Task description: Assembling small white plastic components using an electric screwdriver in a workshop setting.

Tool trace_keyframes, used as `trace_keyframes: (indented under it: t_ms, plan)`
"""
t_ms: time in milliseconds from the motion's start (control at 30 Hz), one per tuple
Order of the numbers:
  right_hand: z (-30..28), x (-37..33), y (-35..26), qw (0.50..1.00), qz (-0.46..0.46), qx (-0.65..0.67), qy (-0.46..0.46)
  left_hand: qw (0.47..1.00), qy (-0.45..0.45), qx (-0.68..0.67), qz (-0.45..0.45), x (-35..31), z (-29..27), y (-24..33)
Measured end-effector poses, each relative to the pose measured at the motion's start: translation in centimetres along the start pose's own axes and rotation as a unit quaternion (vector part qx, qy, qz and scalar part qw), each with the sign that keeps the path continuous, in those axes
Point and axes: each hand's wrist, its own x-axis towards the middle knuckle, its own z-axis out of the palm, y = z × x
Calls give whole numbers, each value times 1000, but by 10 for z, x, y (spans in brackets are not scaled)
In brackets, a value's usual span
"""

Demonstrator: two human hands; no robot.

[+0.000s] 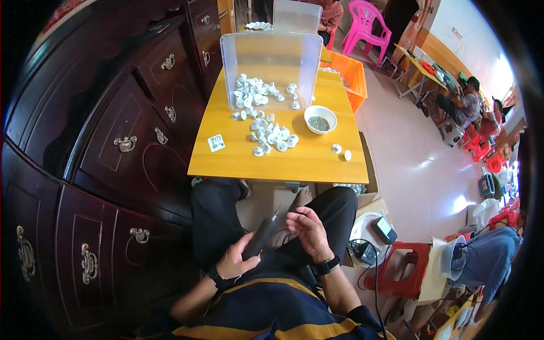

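Note:
Above my lap, my left hand (234, 262) is wrapped around a black electric screwdriver (260, 238), its thin bit pointing up and away from me. Close to the right of the bit is my right hand (309, 231), palm turned up and fingers curled in a pinch; anything between the fingertips is too small to make out. Beyond both hands, a yellow table (226, 164) bears a pile of small white round plastic parts (272, 135). A white bowl (321, 111) of small metal screws stands to their right. Two white parts (341, 152) lie apart near the table's right front.
A clear plastic bin (272, 48) lies tipped toward me at the table's far end, with more white parts spilling out. A printed card (216, 143) lies at left. Dark drawers (124, 144) crowd my left. An orange crate (351, 73) and a red stool (399, 272) stand at right.

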Motion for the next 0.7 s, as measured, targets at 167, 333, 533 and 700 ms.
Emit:
trace_keyframes:
  t_ms: [167,333,533,700]
  plan:
    - [4,17,-19,995,-83,-53,7,999,4,-44,-30,-2,-6,13]
    - [-1,28,-26,990,-91,-99,32,997,7,-65,-41,-3,-16,14]
    - [-8,30,-2,998,-34,-48,34,997,-21,-75,-4,-6,-13,-3]
    - [-1,25,0,997,-45,-61,28,1000,-18,-2,19,-4,-7,-8]
